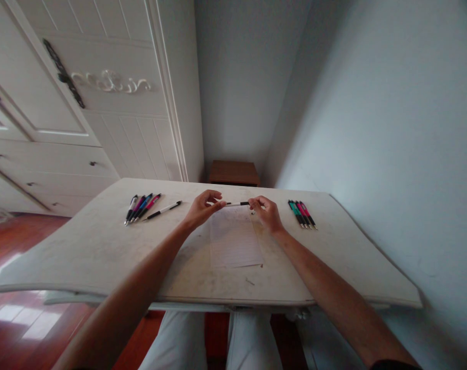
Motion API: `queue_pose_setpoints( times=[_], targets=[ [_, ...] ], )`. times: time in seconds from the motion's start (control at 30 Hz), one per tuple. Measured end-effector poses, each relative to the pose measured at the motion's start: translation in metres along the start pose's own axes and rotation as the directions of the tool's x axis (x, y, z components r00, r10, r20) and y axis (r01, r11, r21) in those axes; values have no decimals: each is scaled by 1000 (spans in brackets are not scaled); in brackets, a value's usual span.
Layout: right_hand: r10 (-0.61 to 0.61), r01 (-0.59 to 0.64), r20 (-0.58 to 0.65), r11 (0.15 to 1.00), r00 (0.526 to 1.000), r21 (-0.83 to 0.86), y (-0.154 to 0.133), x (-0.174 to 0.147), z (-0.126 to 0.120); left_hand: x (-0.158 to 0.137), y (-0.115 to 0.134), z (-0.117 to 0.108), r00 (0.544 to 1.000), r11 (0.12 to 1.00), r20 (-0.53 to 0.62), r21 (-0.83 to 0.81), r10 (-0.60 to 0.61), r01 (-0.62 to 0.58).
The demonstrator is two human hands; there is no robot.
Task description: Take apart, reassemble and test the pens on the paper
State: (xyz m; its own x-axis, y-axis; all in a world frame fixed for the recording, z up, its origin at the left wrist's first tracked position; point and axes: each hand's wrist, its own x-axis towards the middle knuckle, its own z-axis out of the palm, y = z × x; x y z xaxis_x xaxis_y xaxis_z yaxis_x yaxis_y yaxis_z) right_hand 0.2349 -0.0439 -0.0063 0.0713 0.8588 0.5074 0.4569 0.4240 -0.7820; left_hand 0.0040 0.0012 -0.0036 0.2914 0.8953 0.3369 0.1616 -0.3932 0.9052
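Note:
A white pen with a black section [235, 204] is held level above the top of a lined paper sheet [235, 241]. My left hand [205, 207] pinches its left end between thumb and fingers. At its other end, near the black section, my right hand [267, 211] has closed fingers on it. Both pen tips are partly hidden by the fingers. To the left lie several coloured pens [143, 208] bunched side by side, with a separate white and black pen [163, 210] next to them. Right of my right hand, several green and red-pink pens [302, 215] lie in a neat row.
The white table [98, 246] has worn marks and a small dark scrap near the paper's lower right corner. A white cabinet [133, 128] rises behind it on the left, a grey-blue wall [391, 128] borders the right, and a brown wooden box-like piece [234, 172] stands beyond the far edge.

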Motion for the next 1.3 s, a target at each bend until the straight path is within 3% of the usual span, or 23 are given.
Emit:
queue_pose_setpoints(
  times=[0.23, 0.4, 0.7, 0.87, 0.97, 1.3],
  targets=[
    [-13, 13, 5, 999, 1000, 45, -2, 0, -1, -1, 2, -1, 987, 989, 143, 140, -71, 51],
    [6, -8, 34, 999, 999, 41, -3, 0, -3, -1, -1, 0, 996, 999, 79, -2, -39, 40],
    [44, -46, 44, 998, 998, 34, -3, 0, -4, 0, -3, 0, 997, 991, -37, 115, 67, -62],
    [31, -31, 12, 999, 999, 37, -4, -1, -3, -1, -1, 4, 998, 998, 65, -59, -19, 23],
    [1, -1, 19, 1000, 1000, 22, -4, -1, -2, -2, 0, 5, 991, 998, 131, -33, -40, 44],
    [-36, 36, 48, 999, 998, -12, 2, -2, -2, -1, -6, 5, 998, 994, 34, -93, -48, 51]
  ],
)
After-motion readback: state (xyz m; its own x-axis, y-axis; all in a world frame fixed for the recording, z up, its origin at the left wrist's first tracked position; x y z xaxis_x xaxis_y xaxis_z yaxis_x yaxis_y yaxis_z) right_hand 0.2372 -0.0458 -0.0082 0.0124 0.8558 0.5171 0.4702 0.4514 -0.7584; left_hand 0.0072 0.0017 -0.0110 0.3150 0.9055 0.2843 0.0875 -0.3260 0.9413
